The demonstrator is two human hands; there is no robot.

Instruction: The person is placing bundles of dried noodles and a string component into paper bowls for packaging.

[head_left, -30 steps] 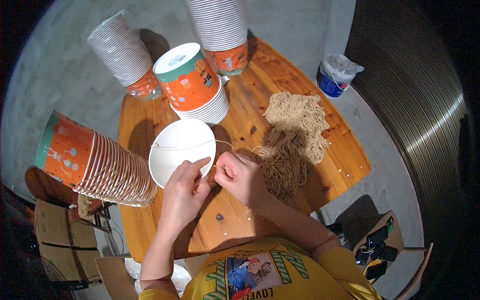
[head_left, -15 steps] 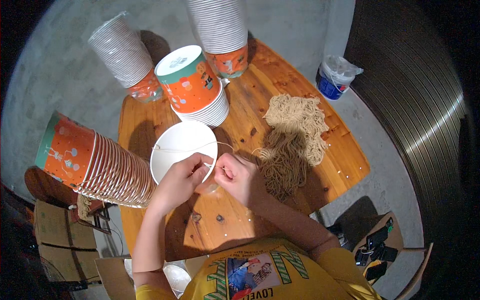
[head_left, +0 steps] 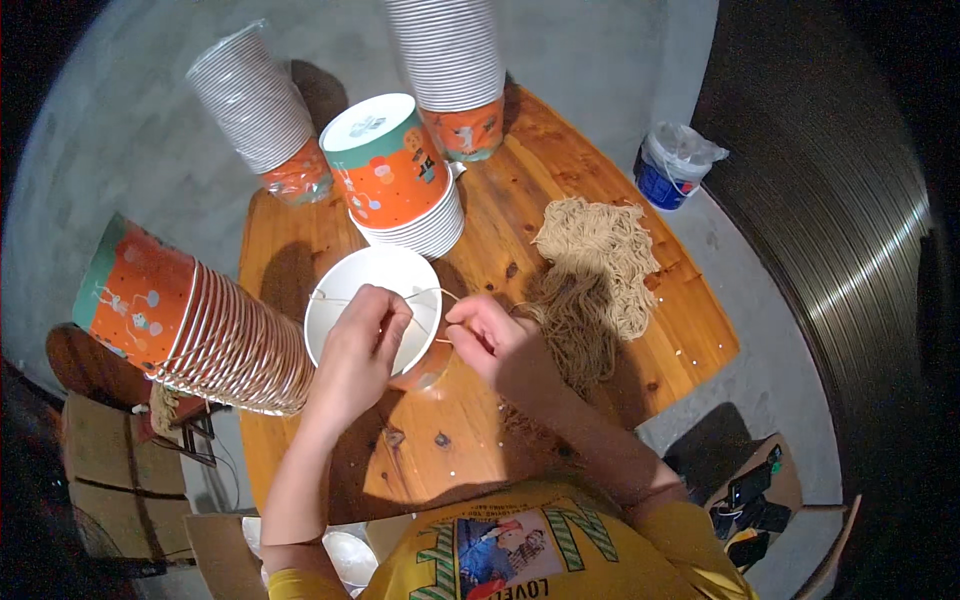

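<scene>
A white-lined paper bucket (head_left: 347,277) stands on the wooden table before me, its open mouth facing up. Pale string (head_left: 424,293) crosses the mouth and loops past the right side of the rim. My left hand (head_left: 352,350) hangs over the mouth, finger and thumb pinched on the string. Just right of the rim, my right hand (head_left: 497,345) has its fingers curled and pinched on another part of the string. Beyond it lies a heap of loose beige string (head_left: 600,265), partly in shadow.
At the left leans a long nested stack of orange buckets (head_left: 150,300) with string around the rims. More bucket stacks stand at the back: an upturned one (head_left: 385,180), a wrapped one (head_left: 250,105) and a tall one (head_left: 450,60). A blue-and-white pail (head_left: 672,170) sits on the floor.
My hands have moved apart: the left slid up and inward over the bucket's mouth, the right moved a little to the right. The string now spans between them in a loop.
</scene>
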